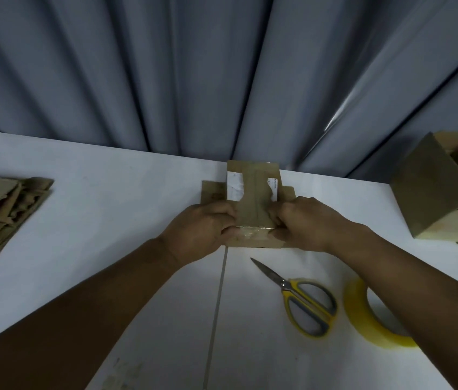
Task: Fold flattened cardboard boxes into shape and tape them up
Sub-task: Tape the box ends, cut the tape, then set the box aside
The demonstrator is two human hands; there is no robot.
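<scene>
Brown cardboard: a small box [253, 204] sits mid-table toward the far edge, with side flaps splayed out flat to left and right. I note a white label patch on its upper face and a shiny strip of clear tape [253, 230] across its near edge.

Left hand [202, 229] grips the box from the left, fingers [226, 212] curled onto the top face. Right hand [303, 223] grips it from the right, fingers [277, 213] curled the same way. Both hands are touching the cardboard, with the taped middle band between them. I cannot tell how the thumbs lie.

The table [109, 192] is white, with a thin seam running toward me below the box.

Nearer me and right of the box, apart from it, are scissors [303, 302] with yellow-and-grey handles, blades closed, tip pointing up toward the box. Just right of them is a yellowish tape roll [368, 319], partly hidden by the right forearm.

At the left edge lies a stack of flattened boxes [0, 209]. At the far right are folded boxes [436, 192], one with its top open. A grey curtain [222, 66] hangs behind the table.
</scene>
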